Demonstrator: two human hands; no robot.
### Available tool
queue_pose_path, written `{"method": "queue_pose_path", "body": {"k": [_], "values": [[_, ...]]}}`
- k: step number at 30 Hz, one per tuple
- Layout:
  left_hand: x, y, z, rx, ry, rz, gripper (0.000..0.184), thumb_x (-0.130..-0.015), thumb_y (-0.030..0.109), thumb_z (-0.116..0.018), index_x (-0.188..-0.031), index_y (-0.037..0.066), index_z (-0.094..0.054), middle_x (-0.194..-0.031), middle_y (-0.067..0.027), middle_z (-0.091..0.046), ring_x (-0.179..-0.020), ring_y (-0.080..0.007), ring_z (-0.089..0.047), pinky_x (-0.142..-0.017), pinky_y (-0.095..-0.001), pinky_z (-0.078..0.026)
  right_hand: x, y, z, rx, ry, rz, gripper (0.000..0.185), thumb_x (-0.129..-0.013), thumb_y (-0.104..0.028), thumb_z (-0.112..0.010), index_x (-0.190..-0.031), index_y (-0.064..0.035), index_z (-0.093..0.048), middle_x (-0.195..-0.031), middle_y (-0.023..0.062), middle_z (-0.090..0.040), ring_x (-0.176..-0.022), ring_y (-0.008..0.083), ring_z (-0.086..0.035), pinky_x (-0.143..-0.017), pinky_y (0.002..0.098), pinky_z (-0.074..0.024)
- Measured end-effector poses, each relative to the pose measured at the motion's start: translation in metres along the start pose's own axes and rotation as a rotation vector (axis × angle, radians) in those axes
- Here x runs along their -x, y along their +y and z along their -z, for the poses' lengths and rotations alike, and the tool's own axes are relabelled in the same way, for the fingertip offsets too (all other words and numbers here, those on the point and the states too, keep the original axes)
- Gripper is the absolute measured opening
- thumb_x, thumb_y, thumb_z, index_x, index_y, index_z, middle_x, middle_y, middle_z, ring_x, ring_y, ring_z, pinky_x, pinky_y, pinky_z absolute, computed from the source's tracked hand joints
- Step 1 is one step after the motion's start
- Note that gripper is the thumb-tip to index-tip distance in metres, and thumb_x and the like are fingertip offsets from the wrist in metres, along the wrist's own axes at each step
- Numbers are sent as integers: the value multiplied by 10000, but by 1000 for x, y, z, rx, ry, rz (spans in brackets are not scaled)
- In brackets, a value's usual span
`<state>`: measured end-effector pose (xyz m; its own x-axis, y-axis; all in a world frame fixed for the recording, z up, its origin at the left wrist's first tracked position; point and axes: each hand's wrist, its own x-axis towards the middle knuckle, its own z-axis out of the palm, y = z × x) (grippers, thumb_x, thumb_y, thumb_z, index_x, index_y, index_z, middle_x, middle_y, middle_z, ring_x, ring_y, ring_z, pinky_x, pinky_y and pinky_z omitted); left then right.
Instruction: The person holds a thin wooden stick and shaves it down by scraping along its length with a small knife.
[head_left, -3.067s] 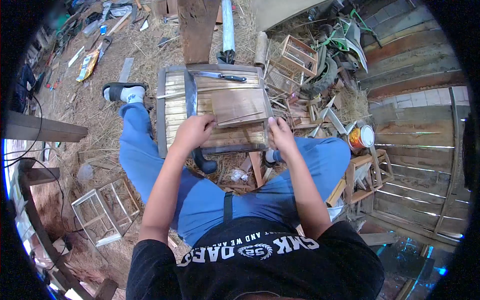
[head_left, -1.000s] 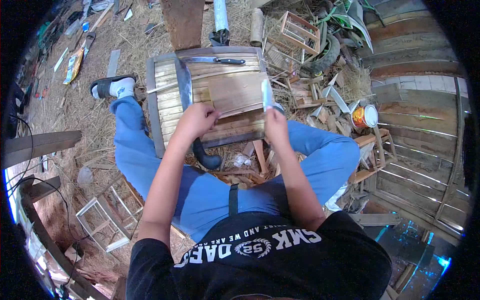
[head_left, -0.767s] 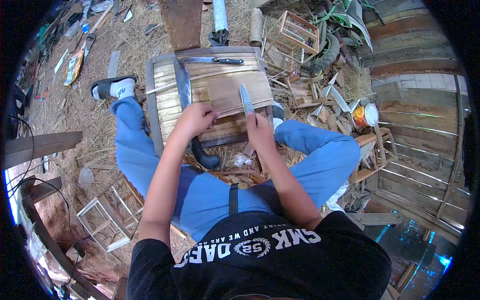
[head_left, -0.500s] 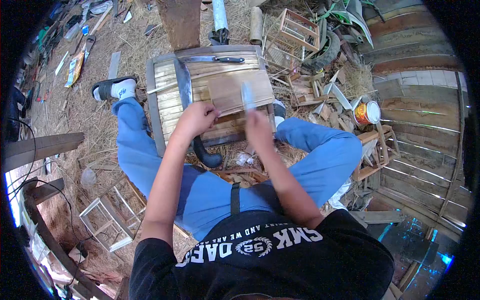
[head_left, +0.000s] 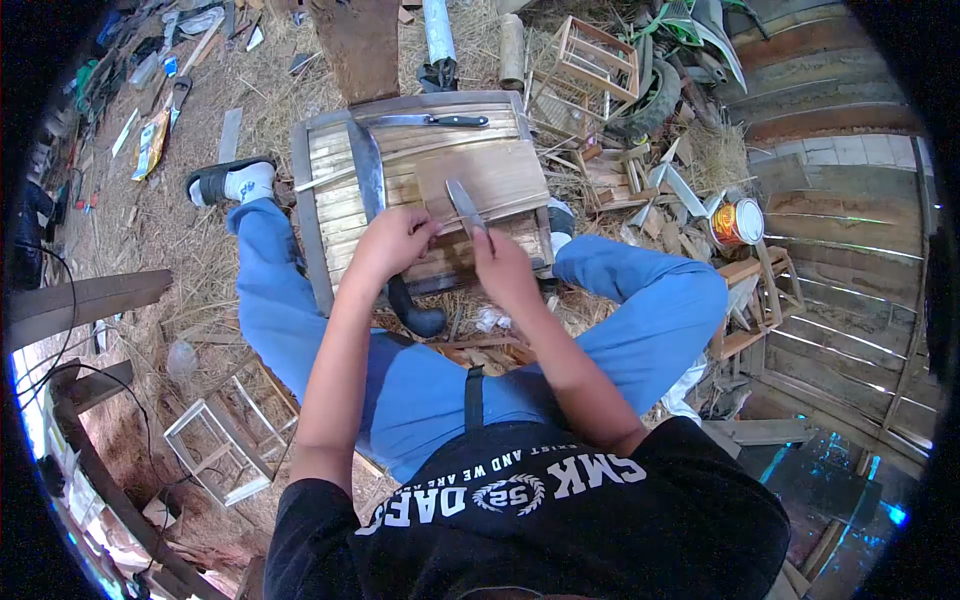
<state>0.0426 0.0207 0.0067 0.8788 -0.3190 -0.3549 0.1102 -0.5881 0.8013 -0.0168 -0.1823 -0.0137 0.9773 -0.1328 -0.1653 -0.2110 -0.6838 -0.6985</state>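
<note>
My left hand (head_left: 398,238) is closed in a pinch on one end of a thin wooden strip (head_left: 452,226), which runs rightward along the lower edge of a flat wooden board (head_left: 500,172). In my right hand (head_left: 503,262) is a knife (head_left: 460,199), its blade pointing up and left across the strip and over the board. Both hands are above a slatted wooden panel (head_left: 330,205) with a dark frame. A machete (head_left: 368,165) lies on the panel, partly under my left wrist, its curved black handle toward me. Another knife (head_left: 455,120) with a black handle rests along the far side.
Beyond the panel stands a wooden post (head_left: 357,50). On the right are a small wooden frame (head_left: 600,62), a tire (head_left: 650,100), wood scraps and a tin can (head_left: 737,222). A white-edged frame (head_left: 215,450) lies at lower left. Straw covers the ground.
My right hand has moved slightly down, and the knife has swung from nearly upright to a leftward slant. My left hand stays in about the same place.
</note>
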Motion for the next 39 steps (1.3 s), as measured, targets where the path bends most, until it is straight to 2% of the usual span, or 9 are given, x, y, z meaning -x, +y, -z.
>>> {"method": "queue_pose_path", "body": {"k": [2, 5, 8, 9, 13, 22, 27, 29, 39], "values": [[1, -1, 2, -21, 2, -10, 327, -971, 299, -640, -869, -3, -714, -635, -125, -666, -579, -253, -657, -598, -398, -511, -8, 5, 16, 11, -24, 11, 426, -1058, -365, -487, -948, 12, -651, -893, 289, -668, -897, 480, -656, -792, 549, -501], [0, 1, 0, -36, -3, -12, 335, -967, 313, -644, -855, 4, -712, -632, -124, -668, -576, -262, -665, -593, -403, -517, -18, 22, 26, -119, 99, -207, 422, -1059, -350, -480, -928, 16, -641, -819, 275, -655, -804, 474, -652, -716, 541, -495], [1, 2, 0, -47, 2, -4, 337, -967, 316, -642, -856, 6, -713, -634, -124, -668, -575, -268, -665, -592, -407, -516, -1, 13, -5, 5, 159, 52, 395, -1056, -329, -476, -923, 7, -635, -814, 268, -656, -808, 477, -652, -714, 542, -495], [1, 3, 0, -59, 13, 0, 336, -966, 316, -641, -855, 7, -713, -635, -123, -669, -575, -270, -665, -592, -408, -516, 11, -18, -2, 8, 27, -21, 370, -1050, -317, -480, -919, -4, -629, -852, 271, -663, -847, 486, -647, -738, 555, -492], [2, 0, -1, -45, 37, -21, 321, -960, 306, -646, -860, 11, -720, -645, -129, -674, -579, -280, -668, -595, -414, -520, 4, -12, 5, -6, -13, 9, 397, -1045, -351, -501, -941, 1, -654, -872, 274, -665, -868, 496, -640, -757, 558, -492], [7, 5, -6, -24, 114, -28, 272, -936, 290, -673, -890, 29, -736, -669, -159, -674, -628, -349, -670, -630, -446, -515, -37, 47, 53, -14, 101, -228, 505, -1053, -419, -475, -1053, 40, -684, -986, 321, -677, -974, 495, -649, -853, 512, -503], [9, 1, -10, -127, 218, -129, 254, -917, 292, -692, -908, 42, -735, -759, -206, -687, -741, -417, -666, -681, -489, -515, -25, 19, 52, -17, 65, -287, 488, -1058, -399, -471, -950, 41, -653, -900, 304, -665, -873, 484, -651, -769, 506, -496], [10, 4, -8, -147, 193, -107, 251, -917, 290, -691, -911, 43, -733, -780, -213, -688, -755, -426, -662, -686, -493, -515, -16, 18, 36, -85, 131, -95, 466, -1059, -376, -476, -908, 40, -623, -847, 293, -648, -815, 477, -645, -717, 507, -484], [7, 3, -6, -142, 145, -103, 239, -912, 287, -676, -928, 57, -738, -780, -223, -672, -765, -437, -652, -695, -500, -516, -6, 18, 15, -80, 8, -166, 442, -1059, -364, -478, -946, 35, -631, -859, 302, -641, -864, 508, -623, -750, 542, -480]]}}
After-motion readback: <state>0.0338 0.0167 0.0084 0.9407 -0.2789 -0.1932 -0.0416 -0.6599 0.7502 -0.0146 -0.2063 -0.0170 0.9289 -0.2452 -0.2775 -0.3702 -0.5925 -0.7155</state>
